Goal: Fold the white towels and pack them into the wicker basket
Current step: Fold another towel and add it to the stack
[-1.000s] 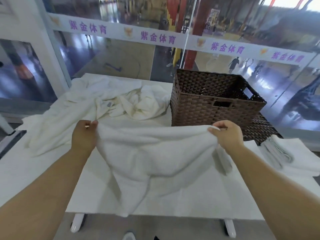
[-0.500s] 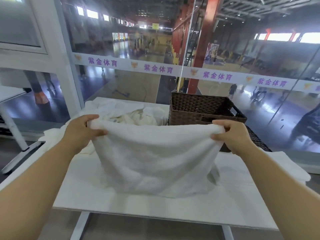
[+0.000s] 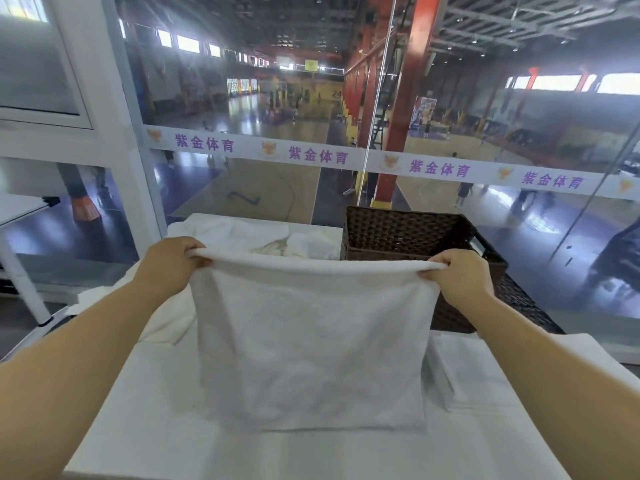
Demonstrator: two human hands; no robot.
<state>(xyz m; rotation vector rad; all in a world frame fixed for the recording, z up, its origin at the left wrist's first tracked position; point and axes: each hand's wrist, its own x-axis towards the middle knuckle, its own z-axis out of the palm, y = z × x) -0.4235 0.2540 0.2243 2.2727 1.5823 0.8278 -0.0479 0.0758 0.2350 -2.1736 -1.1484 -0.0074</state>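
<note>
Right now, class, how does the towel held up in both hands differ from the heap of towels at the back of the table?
The held towel hangs flat and smooth, gripped at its top corners by the left hand and right hand; the heap lies crumpled on the table. The held towel is lifted; the heap lies untouched. Both are white.

**Both arms out, both hands gripping high**

Both bare forearms reach forward from the lower corners, angled inward and upward. The left hand [image 3: 166, 268] is raised at about the same height as the right hand [image 3: 459, 278], the two set well apart. Each shows its back to the camera, fingers curled over and thumb tucked beneath, pinching a top corner of the white towel [image 3: 311, 341] stretched between them.
</note>
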